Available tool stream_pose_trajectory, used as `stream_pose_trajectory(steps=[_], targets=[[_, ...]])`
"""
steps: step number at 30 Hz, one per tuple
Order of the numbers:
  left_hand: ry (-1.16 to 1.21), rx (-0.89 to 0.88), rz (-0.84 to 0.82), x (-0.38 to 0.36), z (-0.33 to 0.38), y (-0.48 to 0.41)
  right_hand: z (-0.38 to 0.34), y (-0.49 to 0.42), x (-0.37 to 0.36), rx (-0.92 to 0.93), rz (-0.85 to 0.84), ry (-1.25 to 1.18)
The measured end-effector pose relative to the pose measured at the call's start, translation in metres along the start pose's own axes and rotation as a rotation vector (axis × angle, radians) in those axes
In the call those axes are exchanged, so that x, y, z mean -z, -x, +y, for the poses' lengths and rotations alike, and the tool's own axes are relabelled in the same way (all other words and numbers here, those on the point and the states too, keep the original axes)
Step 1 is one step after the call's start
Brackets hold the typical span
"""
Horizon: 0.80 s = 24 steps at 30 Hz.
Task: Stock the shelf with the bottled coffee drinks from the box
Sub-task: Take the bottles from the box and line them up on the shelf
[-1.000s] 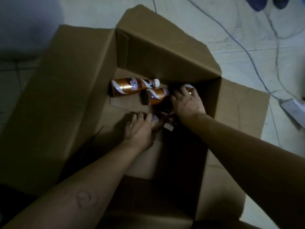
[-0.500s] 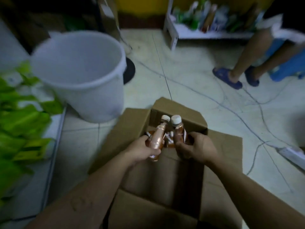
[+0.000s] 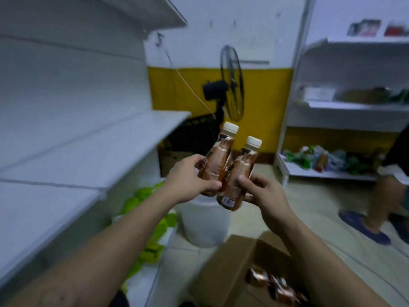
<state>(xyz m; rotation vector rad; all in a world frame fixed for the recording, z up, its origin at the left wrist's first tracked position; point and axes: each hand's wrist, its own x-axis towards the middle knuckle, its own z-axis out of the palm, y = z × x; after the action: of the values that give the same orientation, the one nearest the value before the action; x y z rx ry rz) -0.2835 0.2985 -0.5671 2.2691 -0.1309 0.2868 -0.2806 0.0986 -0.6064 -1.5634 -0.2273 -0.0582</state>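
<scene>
My left hand (image 3: 188, 180) grips a brown coffee bottle (image 3: 218, 160) with a cream cap, held upright and tilted slightly right. My right hand (image 3: 263, 193) grips a second coffee bottle (image 3: 240, 173), touching the first. Both are raised at chest height in the middle of the view, to the right of the white shelf (image 3: 93, 147), whose boards are bare. The open cardboard box (image 3: 223, 269) sits on the floor below my right arm, with more bottles (image 3: 274, 284) lying inside.
A white bucket (image 3: 203, 222) stands on the floor under the bottles. Green packets (image 3: 152, 224) lie on the low shelf at left. A black fan (image 3: 230, 85) stands by the yellow wall. Another person's legs (image 3: 382, 202) are at right, before a second shelf (image 3: 345, 107) of goods.
Both hands lifted a bottle each out of the box and up to chest height. My view swung up from the box to the shelves.
</scene>
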Motion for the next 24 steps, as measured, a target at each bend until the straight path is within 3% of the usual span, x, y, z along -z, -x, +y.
stream_pose_trajectory(steps=[6, 11, 15, 19, 22, 24], targets=[[-0.183, 0.051, 0.368, 0.172, 0.017, 0.073, -0.103, -0.009, -0.136, 0.182, -0.323, -0.137], [-0.328, 0.219, 0.602, 0.269, -0.004, 0.173, -0.145, 0.012, -0.273, 0.242, -0.662, -0.178], [-0.415, 0.467, 0.742, 0.309, -0.036, 0.247, -0.14, 0.056, -0.37, 0.235, -0.888, -0.148], [-0.471, 0.683, 0.826, 0.316, -0.076, 0.291, -0.11, 0.095, -0.434, 0.185, -0.993, -0.126], [-0.566, 0.715, 0.847, 0.321, -0.088, 0.298, -0.088, 0.103, -0.456, 0.127, -1.013, -0.128], [-0.529, 0.631, 0.949, 0.338, -0.078, 0.294, -0.083, 0.099, -0.462, 0.153, -1.04, -0.109]])
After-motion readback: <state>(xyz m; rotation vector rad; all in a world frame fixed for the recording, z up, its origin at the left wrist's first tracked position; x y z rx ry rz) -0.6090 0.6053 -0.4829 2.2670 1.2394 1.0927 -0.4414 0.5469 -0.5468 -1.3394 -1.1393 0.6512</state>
